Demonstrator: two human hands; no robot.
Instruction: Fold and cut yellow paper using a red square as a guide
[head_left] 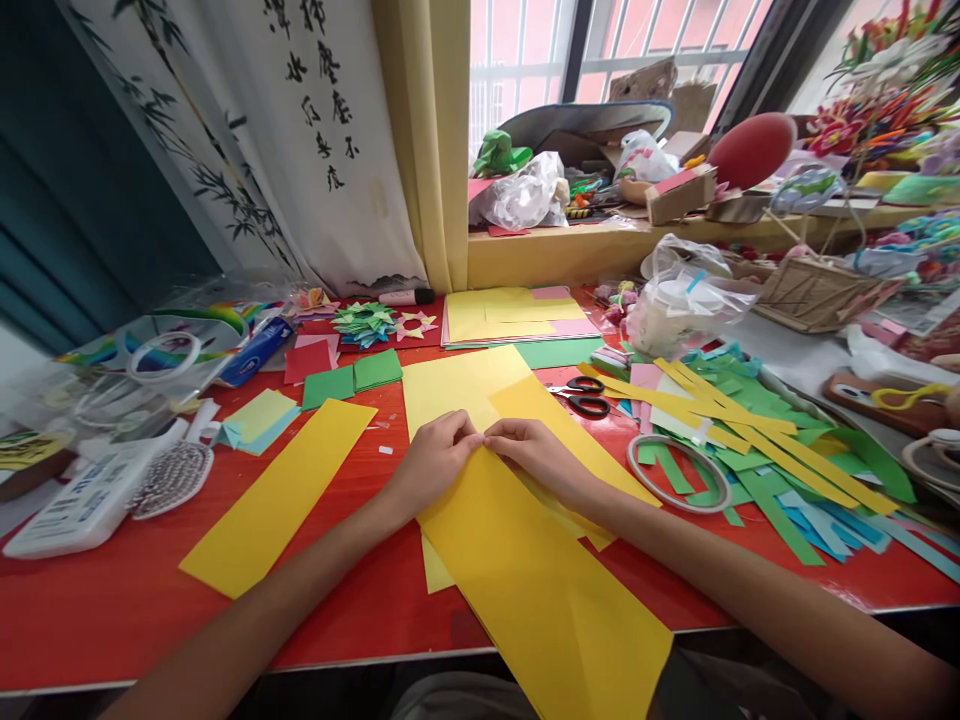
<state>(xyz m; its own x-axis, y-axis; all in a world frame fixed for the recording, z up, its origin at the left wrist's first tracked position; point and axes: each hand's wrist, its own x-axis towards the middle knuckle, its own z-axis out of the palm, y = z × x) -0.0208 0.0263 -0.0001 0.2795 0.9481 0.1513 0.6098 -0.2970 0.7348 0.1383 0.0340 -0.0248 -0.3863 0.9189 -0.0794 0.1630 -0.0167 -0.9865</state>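
Note:
Both hands meet at the far end of a long yellow paper strip (pixel 540 570), which slants toward me and hangs past the table's front edge. My left hand (pixel 442 455) pinches the strip's tip from the left, and my right hand (pixel 536 455) pinches it from the right, thumbs nearly touching. Under the hands lies a paler yellow sheet (pixel 450 385), with another yellow strip (pixel 592 440) partly over it. A separate yellow strip (pixel 277 500) rests on the table to the left. Black-handled scissors (pixel 589 405) lie beyond my right hand.
A roll of tape (pixel 637 460) and a heap of green, blue and yellow paper scraps (pixel 780 480) are on the right of the red table (pixel 360 620). Green squares (pixel 379 370), a hairbrush (pixel 176 475) and a white bottle (pixel 90 500) lie left. Stacked coloured sheets (pixel 472 315) sit at the back.

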